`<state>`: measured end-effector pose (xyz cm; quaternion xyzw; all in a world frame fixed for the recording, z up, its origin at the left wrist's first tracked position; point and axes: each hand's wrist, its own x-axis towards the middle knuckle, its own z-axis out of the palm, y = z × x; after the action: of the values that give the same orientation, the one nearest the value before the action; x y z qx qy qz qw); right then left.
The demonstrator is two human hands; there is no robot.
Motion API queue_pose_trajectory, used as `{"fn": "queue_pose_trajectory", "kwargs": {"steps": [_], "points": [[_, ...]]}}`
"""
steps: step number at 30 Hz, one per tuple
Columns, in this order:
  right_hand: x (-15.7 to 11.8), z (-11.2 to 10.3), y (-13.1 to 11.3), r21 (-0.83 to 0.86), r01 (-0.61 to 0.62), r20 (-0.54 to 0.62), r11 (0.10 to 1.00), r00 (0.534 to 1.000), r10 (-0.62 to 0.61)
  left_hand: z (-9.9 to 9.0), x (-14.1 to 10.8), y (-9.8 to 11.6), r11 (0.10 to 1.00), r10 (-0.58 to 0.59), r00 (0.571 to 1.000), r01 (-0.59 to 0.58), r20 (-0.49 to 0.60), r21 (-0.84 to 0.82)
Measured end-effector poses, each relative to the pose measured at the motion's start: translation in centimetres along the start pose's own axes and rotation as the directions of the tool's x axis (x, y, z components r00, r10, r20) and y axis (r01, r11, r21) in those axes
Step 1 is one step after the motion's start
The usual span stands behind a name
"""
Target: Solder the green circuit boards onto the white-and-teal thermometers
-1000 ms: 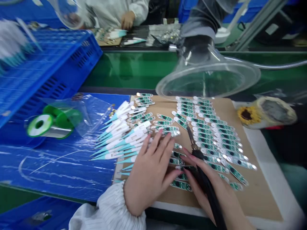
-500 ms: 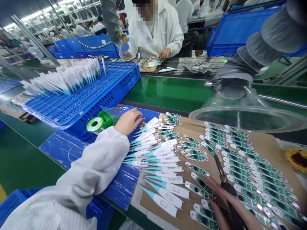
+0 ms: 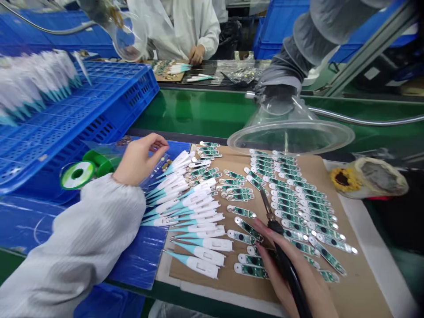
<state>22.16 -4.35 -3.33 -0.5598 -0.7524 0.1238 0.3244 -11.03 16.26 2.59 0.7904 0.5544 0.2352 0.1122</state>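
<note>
My left hand [image 3: 141, 160] hovers over small gold-coloured parts [image 3: 164, 165] on a blue mat, thumb and fingertips pinched; anything between them is too small to make out. In my right hand [image 3: 298, 269] lies a soldering iron [image 3: 286, 260], its metal tip pointing away from me over the board. Thumb and forefinger of that hand also reach to a green circuit board [image 3: 248, 228], touching or nearly touching its end. Left of it, white-and-teal digital thermometers [image 3: 195, 243] lie in a fanned row. Rows of green circuit boards [image 3: 294, 207] cover the right side of the brown cardboard [image 3: 361, 265].
A blue crate [image 3: 109, 101] bearing many thermometers [image 3: 39, 79] stands at left, beside a solder wire spool [image 3: 77, 175]. A clear fume hood [image 3: 291, 132] hangs over the far edge. A yellow sponge [image 3: 344, 179] lies at right. A co-worker's hand [image 3: 196, 55] works across the green belt.
The view has turned right and down, so everything shifts left. My left hand's fingers have drawn together over the gold parts. My right hand stays by the same boards with the iron.
</note>
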Motion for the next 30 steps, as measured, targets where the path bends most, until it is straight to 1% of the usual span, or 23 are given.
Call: {"fn": "queue_pose_trajectory", "kwargs": {"steps": [2, 3, 4, 5, 6, 7, 8, 10, 13, 15, 18, 21, 23, 25, 26, 27, 28, 30], "points": [[0.2, -0.3, -0.6, 0.021, -0.026, -0.016, 0.999, 1.000, 0.027, -0.9, -1.9, 2.8, 0.997, 0.068, 0.997, -0.069, -0.019, -0.034], [0.2, -0.4, -0.7, 0.018, -0.040, -0.023, 0.999, 0.999, 0.041, -1.1, -3.1, 4.3, 0.988, 0.150, 0.988, -0.152, -0.044, -0.042], [0.2, -0.5, -0.8, 0.010, -0.056, -0.042, 0.998, 0.998, 0.056, -1.2, -4.3, 5.9, 0.967, 0.235, 0.966, -0.243, -0.110, -0.073], [0.1, -0.5, -0.9, 0.004, -0.075, -0.071, 0.997, 0.995, 0.075, -1.1, -5.7, 7.4, 0.942, 0.298, 0.948, -0.311, -0.111, -0.125], [0.0, -0.4, -0.9, 0.000, -0.087, -0.109, 0.996, 0.990, 0.087, -0.8, -7.0, 8.9, 0.919, 0.340, 0.937, -0.350, -0.083, -0.184], [0.0, -0.3, -0.9, -0.003, -0.094, -0.146, 0.996, 0.985, 0.092, -0.3, -8.1, 10.1, 0.901, 0.358, 0.933, -0.356, -0.041, -0.248], [-0.1, -0.2, -1.0, -0.006, -0.093, -0.178, 0.996, 0.980, 0.090, 0.4, -9.2, 11.1, 0.884, 0.357, 0.934, -0.340, -0.008, -0.322], [-0.1, 0.1, -1.1, -0.012, -0.092, -0.191, 0.996, 0.978, 0.088, 1.8, -10.6, 12.5, 0.851, 0.300, 0.954, -0.256, 0.022, -0.458], [0.1, 0.6, -1.3, 0.015, -0.119, -0.108, 0.993, 0.987, 0.120, 3.4, -11.6, 13.4, 0.795, 0.187, 0.981, -0.123, 0.048, -0.594], [0.2, 0.9, -1.2, 0.052, -0.108, -0.046, 0.993, 0.993, 0.110, 3.9, -11.8, 13.6, 0.768, 0.157, 0.986, -0.088, 0.053, -0.634], [0.3, 1.2, -0.7, 0.096, -0.064, 0.031, 0.993, 0.998, 0.061, 3.9, -12.1, 13.8, 0.743, 0.112, 0.991, -0.038, 0.068, -0.668], [0.1, 1.0, -0.1, 0.094, -0.025, 0.078, 0.995, 0.997, 0.017, 4.0, -12.7, 14.3, 0.673, 0.010, 0.994, 0.073, 0.108, -0.736], [0.2, 0.5, -0.4, 0.065, -0.011, 0.037, 0.998, 0.999, 0.008, 4.3, -12.9, 14.7, 0.601, -0.039, 0.990, 0.131, 0.135, -0.789], [0.3, 0.0, -1.3, 0.105, -0.056, -0.056, 0.993, 0.996, 0.062, 4.7, -13.0, 15.1, 0.525, -0.053, 0.985, 0.167, 0.163, -0.834], [0.4, -0.2, -1.9, 0.170, -0.093, -0.096, 0.981, 0.989, 0.110, 4.9, -13.1, 15.3, 0.485, -0.054, 0.983, 0.179, 0.174, -0.856], [0.5, -0.4, -2.7, 0.278, -0.130, -0.122, 0.952, 0.978, 0.169, 5.0, -13.1, 15.5, 0.446, -0.059, 0.981, 0.189, 0.182, -0.875], [0.5, -0.5, -3.3, 0.376, -0.149, -0.131, 0.915, 0.969, 0.212, 5.2, -13.1, 15.6, 0.409, -0.066, 0.981, 0.195, 0.184, -0.891], [0.6, -0.4, -4.5, 0.503, -0.154, -0.143, 0.850, 0.956, 0.257, 5.3, -13.3, 16.0, 0.352, -0.097, 0.972, 0.234, 0.214, -0.906]]}}
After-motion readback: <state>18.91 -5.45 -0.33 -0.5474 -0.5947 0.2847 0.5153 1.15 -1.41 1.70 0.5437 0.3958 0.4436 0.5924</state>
